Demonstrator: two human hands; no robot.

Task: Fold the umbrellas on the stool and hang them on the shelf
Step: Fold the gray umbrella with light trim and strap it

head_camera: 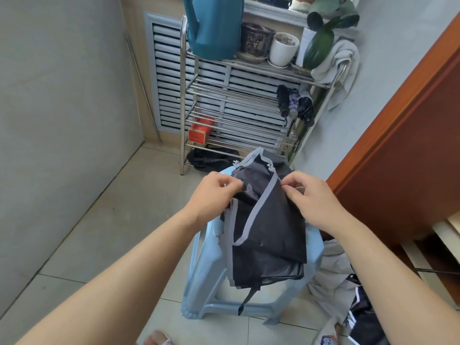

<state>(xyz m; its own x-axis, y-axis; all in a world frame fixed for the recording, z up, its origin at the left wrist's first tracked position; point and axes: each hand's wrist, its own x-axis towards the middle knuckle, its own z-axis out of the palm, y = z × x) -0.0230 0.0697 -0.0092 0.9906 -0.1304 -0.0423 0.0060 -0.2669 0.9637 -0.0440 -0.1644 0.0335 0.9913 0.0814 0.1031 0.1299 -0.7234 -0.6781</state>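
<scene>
Over pale blue stool [199, 255], both hands pinching dark umbrella [263, 220]

Hands [214, 192] on umbrella [263, 227] (dark, grey-edged)

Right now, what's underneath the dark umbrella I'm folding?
The dark umbrella lies on a light blue plastic stool, whose rim and legs show around it. The seat under the fabric is covered, so anything lying there can't be seen. The strap hangs over the front edge.

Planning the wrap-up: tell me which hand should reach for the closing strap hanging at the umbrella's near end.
Probably the right hand. The strap dangles on the right hand's side of the umbrella, while the left hand, pinching the folds, can keep them gathered on the stool.
</scene>
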